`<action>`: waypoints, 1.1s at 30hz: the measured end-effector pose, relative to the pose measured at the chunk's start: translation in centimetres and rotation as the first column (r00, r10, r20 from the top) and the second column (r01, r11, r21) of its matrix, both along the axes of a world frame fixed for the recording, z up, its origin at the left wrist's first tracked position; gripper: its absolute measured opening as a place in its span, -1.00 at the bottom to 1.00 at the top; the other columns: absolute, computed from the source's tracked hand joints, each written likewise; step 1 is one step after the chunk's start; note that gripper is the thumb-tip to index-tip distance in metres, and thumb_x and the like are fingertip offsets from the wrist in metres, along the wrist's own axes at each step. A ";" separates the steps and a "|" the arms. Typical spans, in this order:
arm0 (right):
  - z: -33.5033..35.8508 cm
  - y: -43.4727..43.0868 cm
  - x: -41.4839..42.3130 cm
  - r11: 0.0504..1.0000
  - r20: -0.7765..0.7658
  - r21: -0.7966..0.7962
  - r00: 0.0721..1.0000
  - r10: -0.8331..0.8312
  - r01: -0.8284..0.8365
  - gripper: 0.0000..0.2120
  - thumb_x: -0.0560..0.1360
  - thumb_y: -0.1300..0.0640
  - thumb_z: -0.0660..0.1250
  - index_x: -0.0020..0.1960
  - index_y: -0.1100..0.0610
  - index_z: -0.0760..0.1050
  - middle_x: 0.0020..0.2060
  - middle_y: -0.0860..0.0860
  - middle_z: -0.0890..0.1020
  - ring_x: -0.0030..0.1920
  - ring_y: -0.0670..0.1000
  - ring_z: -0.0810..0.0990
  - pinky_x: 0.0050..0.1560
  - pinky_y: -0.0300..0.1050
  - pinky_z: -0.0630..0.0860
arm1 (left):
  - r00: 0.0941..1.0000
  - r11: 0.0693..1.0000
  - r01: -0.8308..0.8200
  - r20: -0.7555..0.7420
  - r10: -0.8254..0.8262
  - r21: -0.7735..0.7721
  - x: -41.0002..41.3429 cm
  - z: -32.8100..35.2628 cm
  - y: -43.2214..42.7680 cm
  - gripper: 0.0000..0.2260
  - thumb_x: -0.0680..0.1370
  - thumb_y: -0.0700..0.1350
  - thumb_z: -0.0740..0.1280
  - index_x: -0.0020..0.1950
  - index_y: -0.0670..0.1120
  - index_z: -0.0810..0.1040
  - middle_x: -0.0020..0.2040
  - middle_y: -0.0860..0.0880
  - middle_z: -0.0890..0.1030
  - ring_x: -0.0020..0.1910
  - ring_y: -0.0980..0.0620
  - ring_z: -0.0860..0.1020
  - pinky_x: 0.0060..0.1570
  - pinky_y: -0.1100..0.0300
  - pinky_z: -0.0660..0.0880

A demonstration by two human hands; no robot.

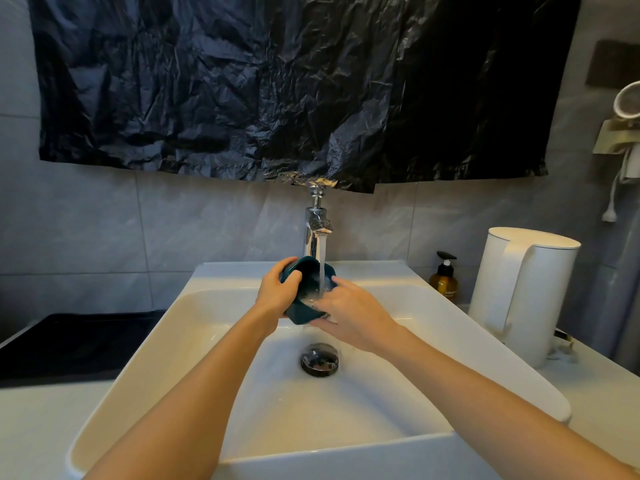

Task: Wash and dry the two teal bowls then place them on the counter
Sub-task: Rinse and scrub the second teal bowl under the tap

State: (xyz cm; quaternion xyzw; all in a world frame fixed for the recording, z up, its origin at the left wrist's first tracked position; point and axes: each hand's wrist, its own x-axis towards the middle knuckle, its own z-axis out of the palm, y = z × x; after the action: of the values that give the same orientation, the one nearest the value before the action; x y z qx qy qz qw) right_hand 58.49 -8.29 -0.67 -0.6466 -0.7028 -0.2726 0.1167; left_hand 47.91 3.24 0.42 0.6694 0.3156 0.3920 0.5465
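Head view: the only view; clock directions taken from the teal bowl.
Teal bowl [307, 289]: held in the air over the sink, above the drain, tilted with its mouth up and toward the wearer, apparently to catch the stream inside and shed it over the low edge.
Left hand [277, 292]: gripped the bowl at 9 o'clock, thumb over the rim, fingers curled round the outer wall; judged the steadying hold.
Right hand [349, 313]: closed on the bowl at 4 o'clock, fingertips over the rim into the wet inside, thumb beneath; probably rubbing, though not certain from one frame.
Second bowl: not found in this view.
Tap [317, 220]: stood at 12 o'clock, running; thin stream [321, 261] fell straight into the bowl.
Stage: judged as washing of one bowl; drying and setting down not yet done.
Sink [194, 341]: white, rectangular, deep; dark drain [319, 360] at 6 o'clock.
Counter [606, 393]: pale, flanked the sink; carried a white lidded jug [526, 292] at 3 o'clock, an amber pump bottle [445, 278] between jug and sink, and a black flat panel [79, 341] at 8 o'clock.
Wall: grey tile; draped with a crumpled black plastic sheet [277, 81] at 12 o'clock, down to the tap's top; hung with a white corded appliance [625, 133] at 2 o'clock.
Risk: wet bowl likely slippery; two-handed hold over the sink judged sensible.
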 end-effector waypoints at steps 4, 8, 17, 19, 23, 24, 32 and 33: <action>-0.5 0.9 -2.3 0.992 -0.427 -0.088 0.903 0.044 -0.090 -0.87 0.55 0.14 0.29 0.07 0.10 0.55 -0.04 0.03 0.65 -0.08 0.06 0.57 -0.11 -0.11 0.49 | 1.000 1.000 0.024 -0.006 -0.024 -0.010 0.0 0.0 -0.2 -0.71 0.63 -0.16 0.13 0.32 0.06 0.43 0.25 -0.08 0.47 0.12 -0.06 0.44 -0.16 0.13 0.52; 0.4 0.2 0.2 0.999 0.013 0.018 0.999 0.038 -0.039 -0.81 0.45 0.01 0.41 -0.22 0.12 0.57 -0.33 0.02 0.62 -0.25 0.06 0.56 0.07 -0.02 0.53 | 1.000 0.997 0.028 -0.001 -0.028 -0.077 -0.5 0.6 0.1 -0.70 0.63 -0.14 0.14 0.34 0.05 0.43 0.25 -0.08 0.45 0.12 -0.08 0.44 -0.20 0.13 0.52; 0.5 1.8 -2.1 0.999 -0.329 -0.024 0.943 -0.040 0.034 -0.76 0.52 0.04 0.34 0.07 0.19 0.56 0.00 0.10 0.66 -0.02 0.12 0.61 -0.06 -0.04 0.50 | 0.992 0.983 0.085 0.106 -0.068 -0.165 0.0 -0.5 -0.9 -0.48 0.52 -0.15 0.34 0.45 0.09 0.29 0.28 -0.08 0.43 0.20 -0.10 0.48 0.09 0.01 0.55; 0.1 1.6 -2.1 1.000 -0.383 -0.003 0.924 0.000 -0.001 -0.79 0.52 0.07 0.35 0.04 0.20 0.57 -0.02 0.10 0.66 -0.04 0.10 0.61 -0.06 -0.05 0.52 | 0.993 0.992 0.061 0.106 -0.050 -0.107 0.2 -0.5 -1.1 -0.55 0.56 -0.15 0.29 0.43 0.12 0.34 0.31 -0.08 0.44 0.22 -0.11 0.46 0.11 -0.04 0.55; -0.3 0.5 0.2 0.998 -0.045 -0.026 0.997 0.060 -0.061 -0.79 0.47 -0.01 0.39 -0.12 0.15 0.61 -0.17 0.03 0.66 -0.12 0.08 0.61 -0.13 -0.08 0.51 | 0.997 0.997 0.011 0.078 -0.005 -0.074 0.1 -0.5 -0.6 -0.62 0.60 -0.17 0.23 0.39 0.11 0.41 0.34 -0.08 0.44 0.19 -0.07 0.44 0.08 0.06 0.55; -0.2 0.3 0.9 0.998 0.029 -0.015 0.998 0.060 -0.060 -0.80 0.43 -0.01 0.44 -0.16 0.14 0.63 -0.22 0.02 0.67 -0.16 0.09 0.62 -0.13 -0.10 0.55 | 0.997 0.997 -0.005 0.077 0.011 -0.077 0.0 -0.4 -0.4 -0.63 0.60 -0.17 0.23 0.39 0.10 0.42 0.33 -0.09 0.44 0.18 -0.06 0.44 0.07 0.07 0.54; -0.7 0.9 -2.3 0.985 -0.386 -0.093 0.917 0.100 -0.147 -0.83 0.53 0.22 0.29 0.11 0.13 0.54 0.03 0.02 0.63 0.00 0.06 0.56 0.02 -0.11 0.52 | 0.991 0.992 -0.092 0.086 0.100 -0.087 -0.2 -0.7 0.7 -0.67 0.59 -0.16 0.25 0.34 0.06 0.49 0.32 -0.11 0.47 0.16 -0.04 0.43 0.13 0.07 0.49; -0.5 0.6 -1.8 0.989 -0.278 -0.094 0.957 0.088 -0.118 -0.86 0.53 0.18 0.27 0.05 0.13 0.57 -0.03 0.02 0.64 -0.04 0.06 0.56 0.07 -0.11 0.49 | 0.990 0.990 -0.103 0.082 0.111 -0.095 -0.2 -0.7 0.9 -0.68 0.59 -0.16 0.25 0.33 0.05 0.50 0.31 -0.11 0.47 0.16 -0.05 0.42 0.13 0.07 0.49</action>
State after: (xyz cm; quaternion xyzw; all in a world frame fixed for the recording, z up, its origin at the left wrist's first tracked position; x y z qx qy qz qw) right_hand 56.71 -7.67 -1.21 -0.6458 -0.7267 -0.1355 0.1909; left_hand 47.67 4.11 -0.29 0.6083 0.3443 0.4350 0.5676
